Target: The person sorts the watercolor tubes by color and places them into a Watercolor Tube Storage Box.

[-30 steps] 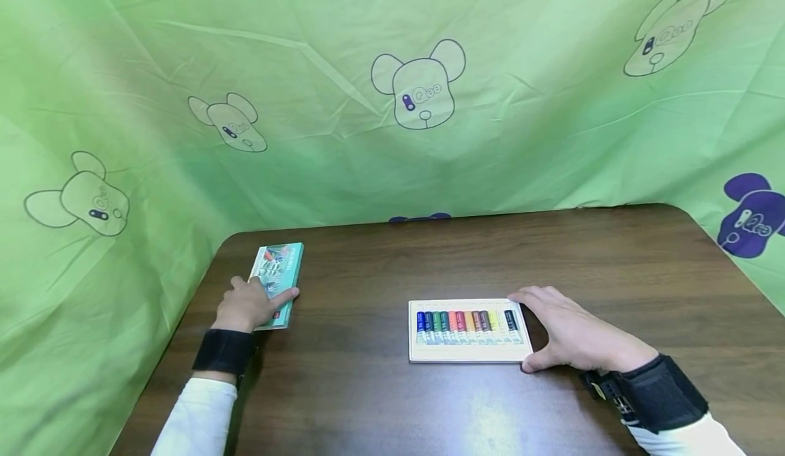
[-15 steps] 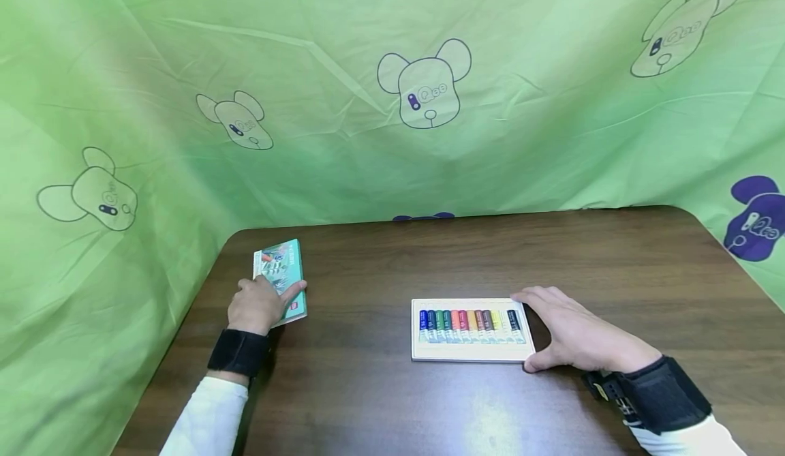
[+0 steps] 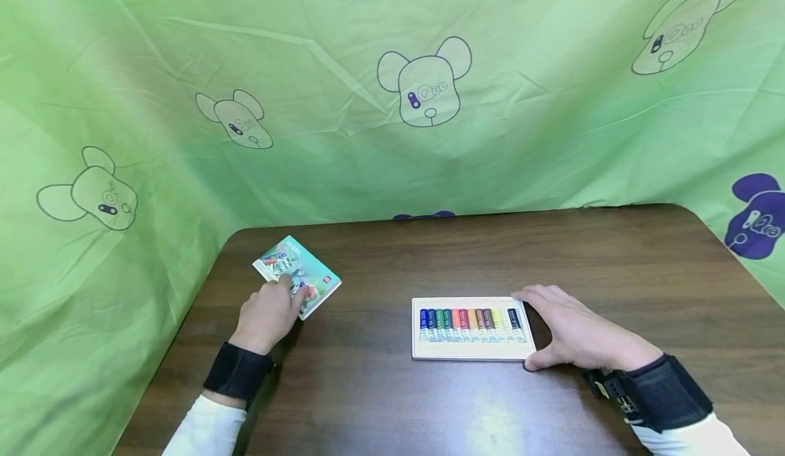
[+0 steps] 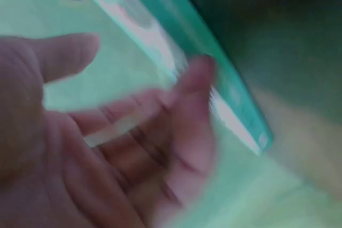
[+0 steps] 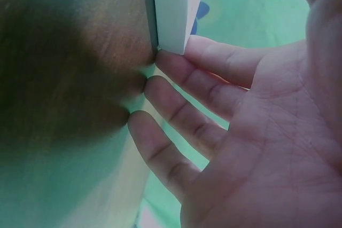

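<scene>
A flat teal-and-white cardboard box (image 3: 315, 275) lies at an angle on the left of the table. My left hand (image 3: 268, 313) is at its near left edge, with fingertips touching it. In the left wrist view the bent fingers meet the box (image 4: 192, 30), while the thumb (image 4: 72, 54) stands apart from it. Right of centre lies a white tray (image 3: 472, 352) holding a row of several coloured paint tubes (image 3: 469, 323). My right hand (image 3: 573, 333) holds the tray's right end between thumb and fingers; the right wrist view shows fingertips at the tray's corner (image 5: 173, 20).
The brown wooden table (image 3: 368, 401) has rounded far corners. A green cloth (image 3: 319, 170) with printed bear heads hangs behind it and along the left side. Bare tabletop shows between box and tray.
The box has turned clockwise and slid slightly right under my left hand. My left thumb has moved off the box's right edge. The right hand and the tray have stayed in place.
</scene>
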Action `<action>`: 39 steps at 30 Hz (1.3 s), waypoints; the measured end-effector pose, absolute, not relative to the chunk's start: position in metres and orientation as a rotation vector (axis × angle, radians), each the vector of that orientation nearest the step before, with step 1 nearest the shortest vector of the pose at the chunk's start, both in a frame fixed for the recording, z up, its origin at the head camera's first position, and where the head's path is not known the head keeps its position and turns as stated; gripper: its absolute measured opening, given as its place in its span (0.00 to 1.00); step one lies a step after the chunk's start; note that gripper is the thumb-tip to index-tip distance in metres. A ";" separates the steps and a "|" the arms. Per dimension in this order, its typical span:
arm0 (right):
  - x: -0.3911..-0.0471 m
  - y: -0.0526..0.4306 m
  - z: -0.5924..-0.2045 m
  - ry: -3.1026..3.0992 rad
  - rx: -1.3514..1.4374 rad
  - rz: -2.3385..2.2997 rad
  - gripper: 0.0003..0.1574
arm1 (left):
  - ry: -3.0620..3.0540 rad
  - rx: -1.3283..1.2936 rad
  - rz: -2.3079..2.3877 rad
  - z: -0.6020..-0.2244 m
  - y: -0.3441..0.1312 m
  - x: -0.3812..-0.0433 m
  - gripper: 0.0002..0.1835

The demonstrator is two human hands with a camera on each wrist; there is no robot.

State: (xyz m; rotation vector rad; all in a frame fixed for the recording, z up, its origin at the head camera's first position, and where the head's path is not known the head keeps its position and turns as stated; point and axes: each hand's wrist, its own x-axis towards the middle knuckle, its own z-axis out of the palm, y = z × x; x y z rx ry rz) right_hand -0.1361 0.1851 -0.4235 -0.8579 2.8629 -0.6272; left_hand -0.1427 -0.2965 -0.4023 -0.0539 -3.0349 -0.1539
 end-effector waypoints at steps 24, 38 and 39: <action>-0.134 0.182 -0.425 2.859 -0.864 -0.646 0.64 | -3.273 -0.762 0.066 -0.387 -0.297 -0.180 0.54; -0.135 0.184 -0.426 2.871 -0.872 -0.636 0.64 | -3.350 -0.646 -0.200 -0.391 -0.308 -0.180 0.65; -0.135 0.184 -0.426 2.871 -0.873 -0.637 0.64 | -3.362 -0.618 -0.209 -0.392 -0.314 -0.181 0.66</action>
